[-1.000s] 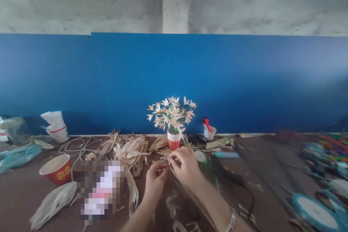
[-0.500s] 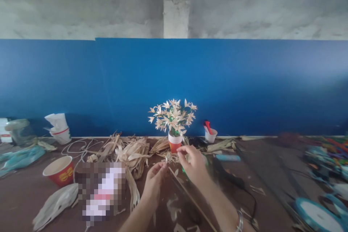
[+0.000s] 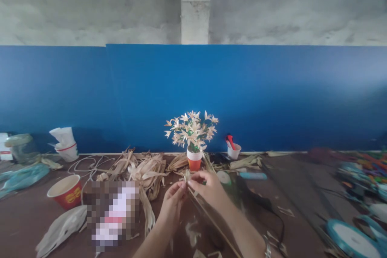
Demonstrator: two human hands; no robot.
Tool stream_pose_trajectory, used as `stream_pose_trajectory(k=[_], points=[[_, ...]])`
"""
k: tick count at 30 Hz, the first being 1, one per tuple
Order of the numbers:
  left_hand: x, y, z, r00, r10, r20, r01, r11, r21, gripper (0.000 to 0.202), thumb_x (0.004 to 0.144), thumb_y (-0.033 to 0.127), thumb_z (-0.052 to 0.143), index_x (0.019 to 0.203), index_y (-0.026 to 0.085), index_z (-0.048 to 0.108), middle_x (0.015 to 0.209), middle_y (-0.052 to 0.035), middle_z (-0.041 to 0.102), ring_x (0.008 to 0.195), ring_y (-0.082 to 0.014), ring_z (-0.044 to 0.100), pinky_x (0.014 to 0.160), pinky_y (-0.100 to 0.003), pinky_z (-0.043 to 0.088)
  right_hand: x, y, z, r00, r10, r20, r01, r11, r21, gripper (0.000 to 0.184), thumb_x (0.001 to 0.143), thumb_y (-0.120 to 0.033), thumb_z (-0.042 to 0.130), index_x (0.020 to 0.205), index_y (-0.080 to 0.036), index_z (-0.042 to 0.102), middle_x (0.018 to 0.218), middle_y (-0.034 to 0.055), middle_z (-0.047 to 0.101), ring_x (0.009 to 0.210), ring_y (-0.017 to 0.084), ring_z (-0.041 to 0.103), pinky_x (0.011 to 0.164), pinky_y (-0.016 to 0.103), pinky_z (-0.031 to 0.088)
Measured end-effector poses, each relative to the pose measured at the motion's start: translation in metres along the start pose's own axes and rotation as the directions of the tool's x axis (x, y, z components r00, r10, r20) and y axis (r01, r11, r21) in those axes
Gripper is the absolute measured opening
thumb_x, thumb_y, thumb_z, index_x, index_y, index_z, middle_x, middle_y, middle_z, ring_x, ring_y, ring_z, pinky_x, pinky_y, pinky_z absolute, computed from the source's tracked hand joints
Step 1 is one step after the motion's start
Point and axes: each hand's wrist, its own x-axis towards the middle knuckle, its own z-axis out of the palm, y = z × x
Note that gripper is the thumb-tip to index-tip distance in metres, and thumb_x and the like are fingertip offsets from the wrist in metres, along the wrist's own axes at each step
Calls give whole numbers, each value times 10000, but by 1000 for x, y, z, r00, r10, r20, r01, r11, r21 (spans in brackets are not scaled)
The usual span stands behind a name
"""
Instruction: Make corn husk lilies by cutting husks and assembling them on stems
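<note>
Your left hand (image 3: 171,201) pinches a pale piece (image 3: 187,175) at its 1 o'clock; your right hand (image 3: 210,188), equally near, meets it at 10, its grip unclear. The piece seems to point toward 12.

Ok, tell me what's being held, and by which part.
A small pale husk piece, seemingly pinched near its lower end by left hand and right hand.

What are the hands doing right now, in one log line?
left hand: pinches small pale piece | right hand: at same piece | potted flowers: upright, beyond hands | red cup: left of left hand
</note>
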Motion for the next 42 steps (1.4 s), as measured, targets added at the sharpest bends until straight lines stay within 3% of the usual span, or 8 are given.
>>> stream_pose_trajectory(k=[5, 12, 16, 21, 25, 28, 34, 42], points=[[-1, -1, 1, 1000, -1, 25, 3, 998, -69, 227, 588, 283, 821, 695, 156, 667, 698, -8, 668, 662, -117, 589, 669, -213, 438, -9, -3, 21, 981, -52, -188, 39, 996, -77, 134, 682, -316, 658, 691, -182, 655, 733, 32, 672, 704, 187, 603, 663, 283, 453], [-4, -1, 3, 998, -52, 38, 56, 993, -104, 202, 605, 267, 814, 706, 166, 671, 719, -16, 702, 651, -119, 614, 666, -220, 447, -14, -8, 26, 964, -94, -247, 74, 993, -90, 56, 699, -226, 606, 678, -176, 619, 730, 28, 642, 718, 182, 590, 689, 289, 436], [-9, 3, 11, 998, -57, 9, 57, 993, -99, 236, 541, 259, 843, 682, 169, 677, 697, -13, 700, 694, -150, 637, 705, -247, 460, -14, -8, 27, 958, -112, -263, 85, 990, -110, 54, 696, -217, 603, 657, -180, 603, 720, 23, 639, 715, 185, 587, 701, 297, 421], [-9, 5, 13, 993, 110, -48, -103, 988, 113, 251, 548, 333, 825, 644, 153, 679, 681, -7, 647, 602, -128, 579, 582, -223, 436, -15, -7, 29, 956, -118, -268, 91, 990, -111, 39, 697, -202, 593, 675, -175, 610, 726, 23, 640, 716, 182, 588, 710, 298, 422], [-6, 2, 6, 943, 329, -51, -294, 893, 340, 272, 579, 392, 792, 642, 148, 690, 734, -27, 608, 673, -154, 571, 612, -242, 450, -16, -5, 31, 958, -107, -268, 77, 990, -120, 46, 709, -217, 591, 692, -179, 610, 745, 29, 643, 743, 193, 593, 711, 301, 424], [-7, 1, 3, 906, 421, -38, -360, 815, 454, 259, 615, 404, 764, 648, 157, 695, 761, -39, 593, 738, -179, 570, 659, -259, 458, -17, -5, 33, 957, -104, -270, 77, 991, -107, 47, 717, -219, 584, 693, -181, 600, 739, 30, 640, 733, 192, 593, 710, 301, 425], [-12, 4, 5, 878, 478, -3, -394, 728, 561, 220, 655, 386, 727, 657, 169, 687, 766, -39, 570, 777, -197, 561, 718, -278, 457, -20, -7, 36, 949, -131, -288, 103, 988, -111, 26, 707, -183, 569, 682, -184, 577, 702, 19, 625, 697, 183, 584, 688, 292, 416], [-13, 1, 8, 877, 479, -29, -392, 750, 533, 190, 644, 347, 735, 631, 169, 670, 770, -36, 575, 756, -189, 563, 703, -274, 459, -21, -5, 38, 934, -157, -320, 131, 986, -101, 31, 687, -156, 537, 684, -186, 545, 704, 17, 605, 693, 179, 561, 679, 292, 409]])
